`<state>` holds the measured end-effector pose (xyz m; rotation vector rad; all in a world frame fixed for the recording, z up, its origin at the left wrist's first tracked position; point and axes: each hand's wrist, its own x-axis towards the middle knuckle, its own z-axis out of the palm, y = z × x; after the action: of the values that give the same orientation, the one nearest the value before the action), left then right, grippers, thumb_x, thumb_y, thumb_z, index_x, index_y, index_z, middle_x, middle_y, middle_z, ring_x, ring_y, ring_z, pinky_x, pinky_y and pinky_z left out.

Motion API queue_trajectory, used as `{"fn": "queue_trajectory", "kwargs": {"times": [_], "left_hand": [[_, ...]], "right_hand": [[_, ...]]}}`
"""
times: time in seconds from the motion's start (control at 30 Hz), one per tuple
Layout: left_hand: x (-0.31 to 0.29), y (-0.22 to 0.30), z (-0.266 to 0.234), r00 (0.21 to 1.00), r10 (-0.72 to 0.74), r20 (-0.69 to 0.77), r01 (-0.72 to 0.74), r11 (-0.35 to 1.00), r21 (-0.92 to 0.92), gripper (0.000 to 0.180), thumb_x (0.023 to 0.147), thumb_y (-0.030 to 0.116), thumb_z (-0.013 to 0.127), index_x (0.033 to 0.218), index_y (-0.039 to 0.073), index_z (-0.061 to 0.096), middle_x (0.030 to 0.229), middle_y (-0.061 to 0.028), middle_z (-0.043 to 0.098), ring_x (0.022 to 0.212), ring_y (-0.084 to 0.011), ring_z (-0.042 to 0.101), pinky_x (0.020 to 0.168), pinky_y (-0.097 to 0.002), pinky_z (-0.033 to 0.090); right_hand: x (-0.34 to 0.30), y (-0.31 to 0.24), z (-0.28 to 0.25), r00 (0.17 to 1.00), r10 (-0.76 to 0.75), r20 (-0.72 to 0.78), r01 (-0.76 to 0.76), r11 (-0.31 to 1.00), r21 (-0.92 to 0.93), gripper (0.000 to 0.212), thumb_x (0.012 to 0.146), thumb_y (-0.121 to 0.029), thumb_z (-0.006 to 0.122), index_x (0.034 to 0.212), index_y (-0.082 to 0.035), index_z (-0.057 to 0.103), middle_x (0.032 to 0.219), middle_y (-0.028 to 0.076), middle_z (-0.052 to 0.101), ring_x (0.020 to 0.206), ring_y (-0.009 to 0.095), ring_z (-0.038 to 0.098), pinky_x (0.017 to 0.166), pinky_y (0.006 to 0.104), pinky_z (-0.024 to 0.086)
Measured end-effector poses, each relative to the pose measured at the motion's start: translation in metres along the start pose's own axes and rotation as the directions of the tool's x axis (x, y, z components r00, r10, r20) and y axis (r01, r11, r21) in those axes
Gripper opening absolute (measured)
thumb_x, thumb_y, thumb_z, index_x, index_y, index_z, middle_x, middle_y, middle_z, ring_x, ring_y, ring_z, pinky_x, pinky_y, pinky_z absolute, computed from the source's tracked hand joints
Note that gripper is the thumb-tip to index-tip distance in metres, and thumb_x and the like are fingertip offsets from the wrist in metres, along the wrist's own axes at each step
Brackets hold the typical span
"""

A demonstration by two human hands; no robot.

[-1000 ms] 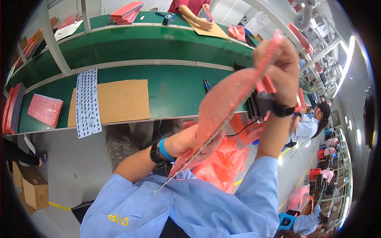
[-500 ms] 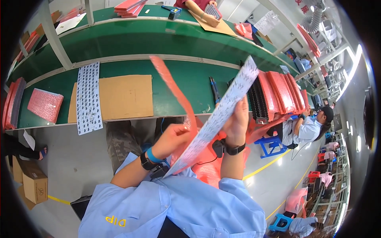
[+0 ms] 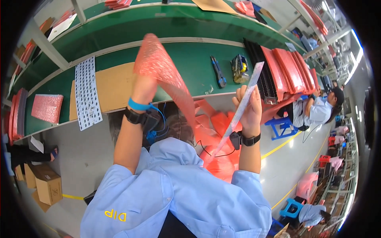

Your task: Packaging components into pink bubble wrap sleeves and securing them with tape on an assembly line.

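My raised left hand [image 3: 143, 88], smeared by motion, grips pink bubble wrap [image 3: 160, 65], whose long tail hangs down towards my lap. Around that wrist are a blue band with a coiled cord and a black strap. Upright in my right hand [image 3: 251, 109], its fingers closed on it, is a long white circuit board panel [image 3: 241, 109], turned nearly edge-on. A second panel with rows of black marks [image 3: 86, 95] lies flat on a brown cardboard sheet [image 3: 115, 85] to the left.
On the green bench [image 3: 182, 59] are a blue utility knife [image 3: 218, 72] and a black-and-yellow tool [image 3: 240, 68]. Several pink-wrapped pieces [image 3: 283, 73] stand by a black rack [image 3: 260, 69]; a wrapped pack [image 3: 47, 108] lies left. Pink wrap [image 3: 222, 166] covers my lap's right side.
My left hand has risen and moved left, pulling the bubble wrap up and away from the panel. My right hand has moved slightly right, and the panel has turned edge-on.
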<state>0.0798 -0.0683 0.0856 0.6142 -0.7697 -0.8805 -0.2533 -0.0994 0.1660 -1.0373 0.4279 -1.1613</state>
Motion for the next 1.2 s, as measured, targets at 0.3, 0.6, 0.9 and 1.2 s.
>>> {"fn": "queue_trajectory", "kwargs": {"times": [0.3,0.6,0.9,1.2], "left_hand": [[0.076,0.080,0.008,0.858,0.477,0.191,-0.456,0.536,0.710,0.056,0.093,0.009,0.077,0.144,0.002,0.055,0.146,-0.0100,0.060,0.132,-0.0209,0.059,0.111,-0.0365,0.048],[0.121,-0.064,-0.008,0.884,-0.467,-0.003,-0.119,-0.233,0.965,0.052,0.077,0.028,0.078,0.119,-0.002,0.072,0.119,-0.0257,0.073,0.109,-0.0433,0.072,0.096,-0.0475,0.058],[0.054,-0.040,0.007,0.946,-0.299,-0.127,0.080,-0.164,0.983,0.125,0.068,0.040,0.095,0.157,-0.011,0.024,0.112,-0.0275,0.073,0.101,-0.0452,0.072,0.090,-0.0494,0.059],[0.053,-0.025,-0.042,0.972,0.079,-0.222,0.231,-0.144,0.962,0.112,0.076,0.031,0.092,0.162,0.002,0.025,0.121,-0.0206,0.067,0.112,-0.0412,0.067,0.088,-0.0496,0.058]], "right_hand": [[-0.048,0.008,-0.067,0.786,-0.157,0.597,0.009,0.970,0.243,0.030,0.100,-0.026,0.071,0.119,-0.006,0.059,0.110,0.004,0.068,0.101,0.019,0.065,0.091,0.0353,0.051],[-0.052,0.055,-0.021,0.773,0.447,0.449,-0.405,0.894,-0.194,0.016,0.104,-0.018,0.068,0.110,-0.005,0.062,0.106,-0.001,0.064,0.102,0.008,0.059,0.091,0.0257,0.045],[0.024,-0.010,-0.029,0.856,0.512,0.073,-0.471,0.831,-0.296,0.025,0.107,-0.016,0.062,0.126,-0.001,0.062,0.120,0.005,0.071,0.107,0.013,0.068,0.094,0.0303,0.054],[0.140,0.089,-0.007,0.722,0.681,0.118,-0.566,0.681,-0.465,0.023,0.108,-0.017,0.061,0.123,-0.001,0.064,0.113,0.006,0.072,0.100,0.014,0.069,0.088,0.0295,0.055]]}}
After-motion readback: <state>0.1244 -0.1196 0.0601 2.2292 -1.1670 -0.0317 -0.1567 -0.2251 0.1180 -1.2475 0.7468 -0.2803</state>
